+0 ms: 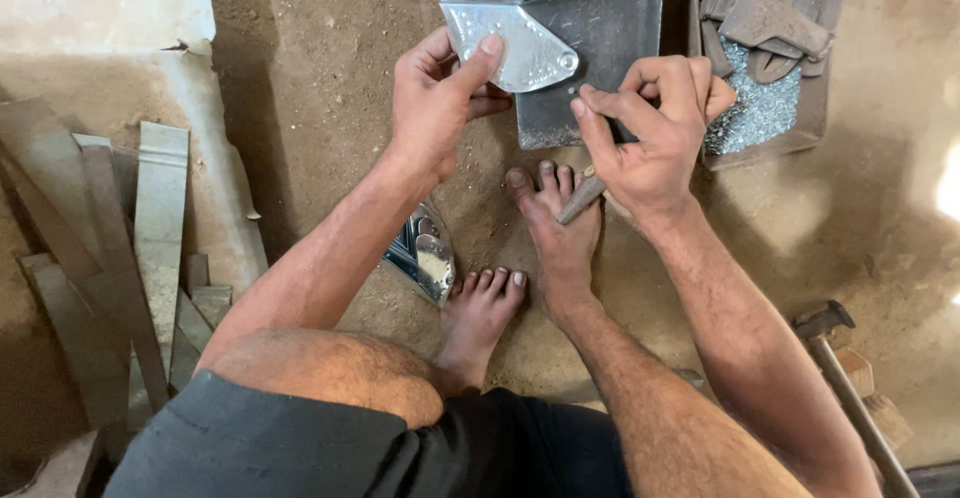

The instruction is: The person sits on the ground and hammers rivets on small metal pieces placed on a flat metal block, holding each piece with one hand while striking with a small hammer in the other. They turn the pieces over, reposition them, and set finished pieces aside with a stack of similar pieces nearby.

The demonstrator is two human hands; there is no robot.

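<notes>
Left hand (435, 108): forearm bare, reaching forward; thumb pressed flat on top, fingers curled beneath in a closed grip. Right hand (655, 128): forearm bare, wrist bent inward; thumb and forefinger pinched together, remaining fingers folded.

The dirt floor (330, 68) carries metal strips (130, 258), a flat steel plate (610, 48) and a tray (800, 128).

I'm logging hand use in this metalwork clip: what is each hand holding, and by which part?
The left hand pinches the shiny folded metal piece at its lower left edge. The right hand holds a dark punch-like tool around its upper shaft.
</notes>
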